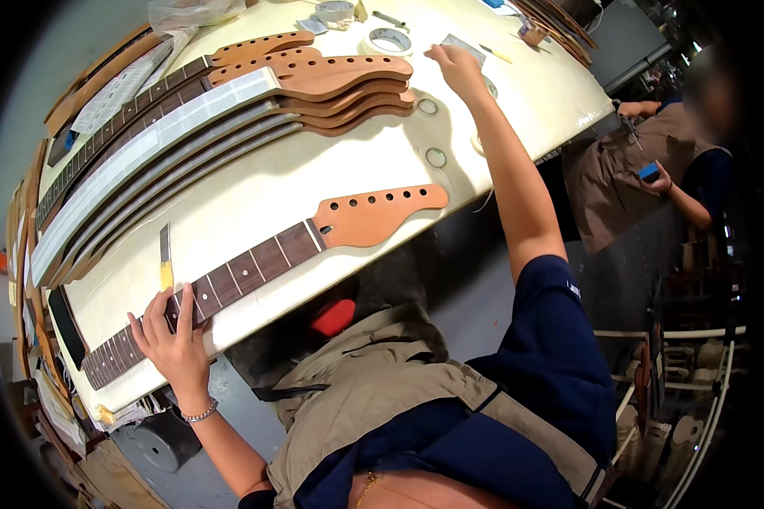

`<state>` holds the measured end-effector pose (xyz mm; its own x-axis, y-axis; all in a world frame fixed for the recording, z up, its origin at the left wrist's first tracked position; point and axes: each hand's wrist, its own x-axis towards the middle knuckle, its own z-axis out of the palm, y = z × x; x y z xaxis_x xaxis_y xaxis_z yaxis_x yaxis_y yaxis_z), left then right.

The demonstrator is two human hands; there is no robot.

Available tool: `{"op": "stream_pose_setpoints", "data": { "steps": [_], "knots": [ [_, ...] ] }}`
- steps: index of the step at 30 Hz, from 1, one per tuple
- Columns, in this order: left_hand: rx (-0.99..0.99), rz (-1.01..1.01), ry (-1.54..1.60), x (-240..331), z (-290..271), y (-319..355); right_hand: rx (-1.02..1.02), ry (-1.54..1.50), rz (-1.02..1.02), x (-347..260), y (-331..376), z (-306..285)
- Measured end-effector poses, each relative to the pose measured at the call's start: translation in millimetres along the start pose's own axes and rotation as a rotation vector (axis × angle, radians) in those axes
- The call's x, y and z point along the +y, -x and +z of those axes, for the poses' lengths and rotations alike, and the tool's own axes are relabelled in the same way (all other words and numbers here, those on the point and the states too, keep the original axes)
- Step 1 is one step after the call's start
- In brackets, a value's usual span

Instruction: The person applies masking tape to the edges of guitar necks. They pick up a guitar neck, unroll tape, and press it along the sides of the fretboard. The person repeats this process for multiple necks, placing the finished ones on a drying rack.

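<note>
A wooden guitar neck (pixel 267 254) with a dark fretboard and a pale headstock lies along the near edge of the cream workbench (pixel 255 191). My left hand (pixel 171 335) rests flat on its lower frets, fingers spread, a bracelet on the wrist. My right hand (pixel 454 66) is stretched far across the bench, fingertips on a small grey sheet (pixel 467 48) next to a roll of tape (pixel 390 40). A yellow-handled blade (pixel 165 254) lies just above my left hand.
A row of several more guitar necks (pixel 229 102) lies side by side at the back left, some with taped fretboards. Small rings (pixel 435 157) lie on the bench. Another person in a brown apron (pixel 645 170) sits at the right holding a blue object.
</note>
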<state>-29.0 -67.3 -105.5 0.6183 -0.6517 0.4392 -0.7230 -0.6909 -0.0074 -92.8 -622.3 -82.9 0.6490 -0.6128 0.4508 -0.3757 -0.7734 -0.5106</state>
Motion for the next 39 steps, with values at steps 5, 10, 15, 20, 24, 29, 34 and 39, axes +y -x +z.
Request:
{"op": "stream_pose_setpoints", "data": {
  "steps": [5,10,15,20,24,29,34,39],
  "knots": [
    [0.029,0.035,0.022,-2.0,2.2,0.6,-0.148,0.502,-0.303,-3.8,-58.0,52.1],
    [0.036,0.053,0.014,-6.1,5.1,4.7,-0.186,0.507,-0.112,4.8,-57.2,48.7],
    [0.143,0.099,0.166,-10.4,8.6,9.2,0.085,-1.032,0.108,-19.8,20.5,-23.5],
    [0.424,0.017,0.38,16.3,3.4,7.1,0.054,-1.477,-0.007,-98.0,150.1,-40.2],
    [0.289,-0.175,0.911,72.7,-0.2,-3.5,0.008,-1.86,0.238,-174.2,222.4,-14.0],
    [-0.108,-0.437,1.956,121.2,-1.6,-25.2,0.005,-1.728,0.193,-228.7,253.1,6.6],
    [-0.133,-0.744,2.017,130.2,-8.0,-25.0,-0.143,-1.765,0.161,-237.2,272.3,15.2],
    [-0.052,-0.725,1.672,78.7,-23.9,15.9,-0.32,-2.379,0.79,-179.9,272.1,-11.2]
  ]
}}
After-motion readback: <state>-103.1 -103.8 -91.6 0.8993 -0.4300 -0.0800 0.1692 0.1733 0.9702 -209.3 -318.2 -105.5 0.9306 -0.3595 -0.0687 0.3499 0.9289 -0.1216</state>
